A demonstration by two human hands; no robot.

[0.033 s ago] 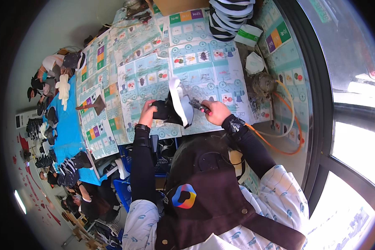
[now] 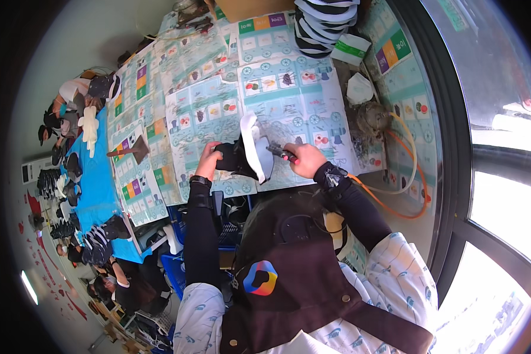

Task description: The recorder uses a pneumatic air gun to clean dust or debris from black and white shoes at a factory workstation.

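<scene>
My left hand [image 2: 208, 161] is closed around a black shoe-like piece [image 2: 230, 157] over the near part of the table. A raised white edge [image 2: 252, 141] curls along its right side, with a smooth pale grey-blue face [image 2: 264, 158] beyond it. In my right hand [image 2: 307, 160] is a pair of dark pliers [image 2: 282, 152] with pinkish-red handles. Their jaws are close to the pale face; whether they touch it I cannot tell. Farther left on the table lies a hammer [image 2: 130, 151] with a reddish handle.
Printed sheets [image 2: 206, 100] cover the table. Black-and-white curved pieces [image 2: 324, 29] are stacked far right, beside a small box [image 2: 351, 48]. An orange hose [image 2: 419, 203] loops at right near a round, dirty lump [image 2: 373, 118]. Other people [image 2: 74, 94] work beyond a blue table [image 2: 97, 183].
</scene>
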